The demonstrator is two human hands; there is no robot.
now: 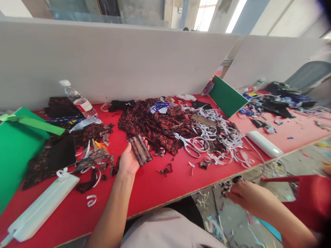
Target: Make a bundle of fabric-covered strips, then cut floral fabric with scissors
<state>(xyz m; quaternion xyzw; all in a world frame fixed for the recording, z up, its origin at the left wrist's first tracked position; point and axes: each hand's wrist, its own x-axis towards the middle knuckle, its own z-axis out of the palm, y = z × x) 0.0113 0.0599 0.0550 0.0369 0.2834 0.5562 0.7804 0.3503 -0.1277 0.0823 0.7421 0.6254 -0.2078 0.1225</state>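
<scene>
My left hand (130,160) is palm up over the red table, its fingers and thumb closed round a small rectangular piece of dark floral fabric (141,150) with a brown middle. Down past the table's front edge, my right hand (241,193) has its fingers drawn together. Dark patterned scraps show by its fingertips; whether it grips them I cannot tell. Behind the left hand lies a heap of black and red floral fabric (155,125). White-handled scissors (190,146) lie at the heap's right side, beside a ring of white tape (201,144).
White strips (232,139) are tangled right of the heap. Two long white power-strip-like boxes (42,208) (265,144) lie left and right. Green boards (227,96) stand at both sides. A water bottle (80,101) leans at back left. A red stool (307,196) stands at right on the littered floor.
</scene>
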